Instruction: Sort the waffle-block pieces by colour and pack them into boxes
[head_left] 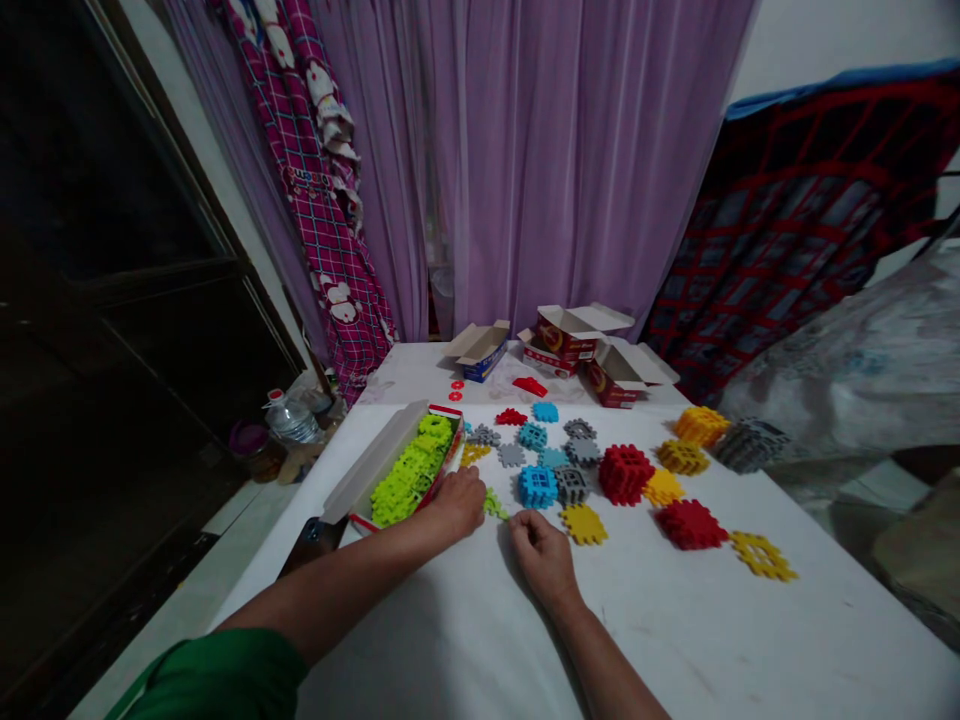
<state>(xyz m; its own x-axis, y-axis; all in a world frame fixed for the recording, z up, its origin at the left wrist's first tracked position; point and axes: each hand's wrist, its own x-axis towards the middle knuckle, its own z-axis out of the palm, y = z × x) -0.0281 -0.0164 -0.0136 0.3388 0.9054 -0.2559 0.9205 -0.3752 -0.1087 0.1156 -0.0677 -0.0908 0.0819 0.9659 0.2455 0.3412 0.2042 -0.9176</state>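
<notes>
Between my hands, small lime-green interlocking plastic pieces [493, 504] lie on the table. My left hand [459, 502] is closed, fingers curled down just left of them, beside the open cardboard box [343, 488]; what it holds, if anything, is hidden. That box is filled with lime-green interlocking blocks [411, 472]. My right hand [541, 555] rests on the table with fingers curled closed, its fingertips at the right end of the loose green pieces. Whether it grips one is hidden. A yellow square piece [583, 524] lies just right of it.
Blue blocks [538, 486], grey blocks [572, 485] and red blocks [625, 474] stand beyond my right hand. A red stack [691, 524] and a yellow frame piece [763, 556] lie farther right. Opened boxes [574, 335] stand at the back. A dark phone-like object [311, 545] lies at the left edge.
</notes>
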